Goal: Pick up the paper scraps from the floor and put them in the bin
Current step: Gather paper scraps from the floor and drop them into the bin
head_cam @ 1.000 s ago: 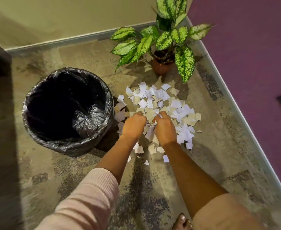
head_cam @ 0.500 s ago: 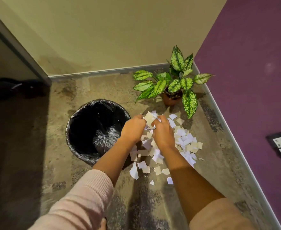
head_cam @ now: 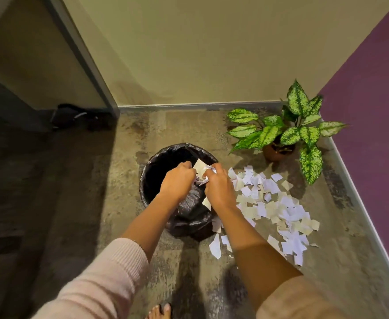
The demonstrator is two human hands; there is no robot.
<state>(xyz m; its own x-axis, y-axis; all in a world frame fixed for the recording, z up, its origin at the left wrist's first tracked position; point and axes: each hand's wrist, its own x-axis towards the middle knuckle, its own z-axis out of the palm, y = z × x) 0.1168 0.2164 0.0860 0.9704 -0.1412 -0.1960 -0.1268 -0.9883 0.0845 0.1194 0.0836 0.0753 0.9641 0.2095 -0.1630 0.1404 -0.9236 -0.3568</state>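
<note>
Clutches white torn paper scraps [head_cam: 200,168] above round black-lined bin [head_cam: 166,149], left hand [head_cam: 177,183] and right hand [head_cam: 220,188] curled around them. Loose scraps [head_cam: 269,203] right of bin.

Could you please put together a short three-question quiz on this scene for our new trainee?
1. True or false: the left hand and right hand together grip a bunch of scraps above the bin.
2. Where do the loose scraps lie? A. On the person's left of the bin. B. On the person's right of the bin. C. Inside the doorway.
3. Fill in: a potted ___ stands in the corner.
Key: 1 true; 2 B; 3 plant.
</note>
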